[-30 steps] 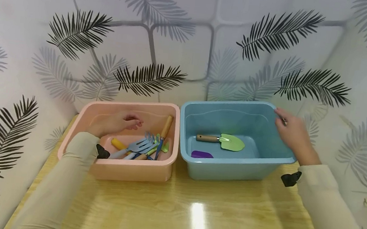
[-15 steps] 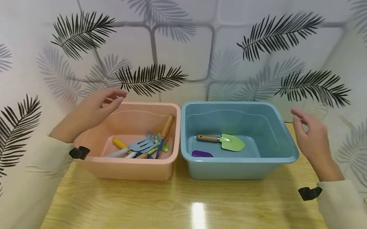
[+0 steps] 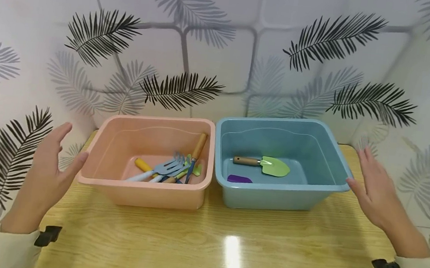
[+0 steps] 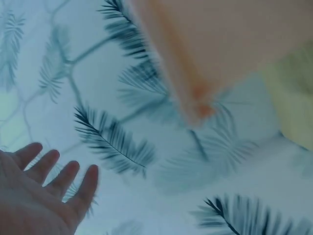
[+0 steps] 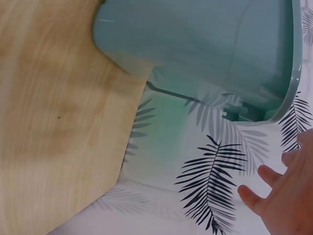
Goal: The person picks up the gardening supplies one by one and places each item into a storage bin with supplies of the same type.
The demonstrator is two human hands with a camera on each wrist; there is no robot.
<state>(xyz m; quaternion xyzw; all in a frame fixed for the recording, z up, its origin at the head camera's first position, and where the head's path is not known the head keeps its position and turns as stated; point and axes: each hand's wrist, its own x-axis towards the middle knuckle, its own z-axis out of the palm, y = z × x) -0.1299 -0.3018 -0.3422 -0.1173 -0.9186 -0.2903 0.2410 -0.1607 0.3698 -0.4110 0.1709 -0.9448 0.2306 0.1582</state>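
My left hand (image 3: pixel 46 173) is held up, fingers spread, just left of the pink bin (image 3: pixel 141 195). My right hand (image 3: pixel 383 197), also with extended fingers, is beside the right end of the blue bin (image 3: pixel 271 197). Its thumb tip appears close to the rim; whether they touch I cannot tell. Neither hand holds anything. Inside the pink bin lie a light-blue hand fork (image 3: pixel 166 167), a wooden-handled tool (image 3: pixel 199 146), a yellow handle (image 3: pixel 143 165) and other garden tools, partly overlapping. A green trowel (image 3: pixel 275 167) and a purple piece (image 3: pixel 239 179), partly hidden by the wall, lie in the blue bin.
Both bins stand side by side at the back of a wooden table (image 3: pixel 172 243). Behind them hangs a leaf-patterned backdrop (image 3: pixel 207 54). A light reflection runs along the front middle of the tabletop.
The left hand has come out of the pink bin and moved left and down. The right hand has left the blue bin's rim corner and shifted outward and nearer. The tools look unmoved.
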